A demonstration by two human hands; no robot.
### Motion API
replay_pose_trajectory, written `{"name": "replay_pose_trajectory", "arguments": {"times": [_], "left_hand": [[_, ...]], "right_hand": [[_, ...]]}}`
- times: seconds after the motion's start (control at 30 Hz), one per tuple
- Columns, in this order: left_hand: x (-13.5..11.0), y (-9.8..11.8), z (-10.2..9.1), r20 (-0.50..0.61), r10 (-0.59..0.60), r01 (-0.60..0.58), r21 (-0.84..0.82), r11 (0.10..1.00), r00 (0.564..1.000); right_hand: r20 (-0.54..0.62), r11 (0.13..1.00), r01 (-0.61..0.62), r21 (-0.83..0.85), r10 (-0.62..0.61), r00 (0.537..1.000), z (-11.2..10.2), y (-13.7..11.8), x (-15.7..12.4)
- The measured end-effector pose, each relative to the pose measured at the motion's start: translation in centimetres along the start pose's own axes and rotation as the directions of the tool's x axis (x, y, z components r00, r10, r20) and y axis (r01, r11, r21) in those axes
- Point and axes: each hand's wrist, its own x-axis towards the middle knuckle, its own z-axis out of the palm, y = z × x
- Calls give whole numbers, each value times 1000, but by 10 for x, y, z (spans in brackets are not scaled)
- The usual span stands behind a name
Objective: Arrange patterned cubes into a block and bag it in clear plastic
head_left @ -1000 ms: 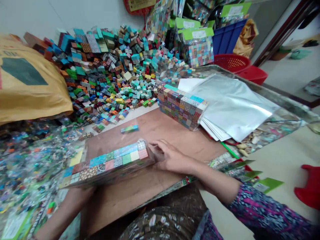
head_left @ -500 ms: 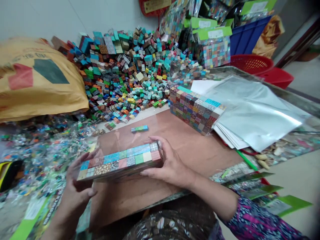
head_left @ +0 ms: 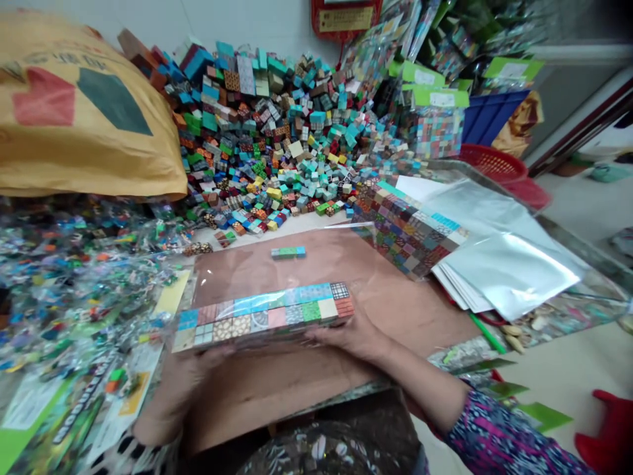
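Right hand (head_left: 353,336) closes around the right end of a long block (head_left: 267,313) made of small patterned cubes, thumb along its near side. The left hand (head_left: 190,379) is blurred and sits low at the other end, its fingers partly hidden by the block; how firmly it grips, I cannot tell. The block is held over the brown board (head_left: 297,402), its left end reaching past the board's left edge, and clear plastic film (head_left: 232,270) spreads from it toward the far edge. Near that far edge lies a small blue and green bar (head_left: 288,253), apart from both hands. At the far right corner stands a second block (head_left: 403,231), with silver bags (head_left: 514,247) and white sheets (head_left: 452,287) beyond it. Loose cubes (head_left: 277,145) heap up past the far edge, and a yellow sack (head_left: 113,158) bulges beyond the far left corner.
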Motion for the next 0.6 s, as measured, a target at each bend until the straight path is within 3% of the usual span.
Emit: {"name": "replay_pose_trajectory", "arguments": {"times": [0.13, 0.27, 0.37, 0.47, 0.6], "left_hand": [[-2, 7, 5, 43, 28, -26, -35, 999, 999], [-1, -6, 2, 127, 42, -48, 46, 998, 991], [1, -20, -1, 235, 15, -36, 87, 996, 972], [3, -26, -2, 251, 38, -60, 79, 995, 967], [1, -21, -3, 294, 66, -93, 81, 992, 953]], "right_hand": [[84, 998, -12, -67, 18, 996, -6, 8, 1], [182, 983, -1, -185, 35, 983, -15, 4, 3], [252, 938, 159, -307, -81, 964, -21, 2, 7], [308, 882, 287, -375, -173, 935, -25, 3, 8], [247, 856, 214, -470, -105, 963, -30, 7, 4]]}}
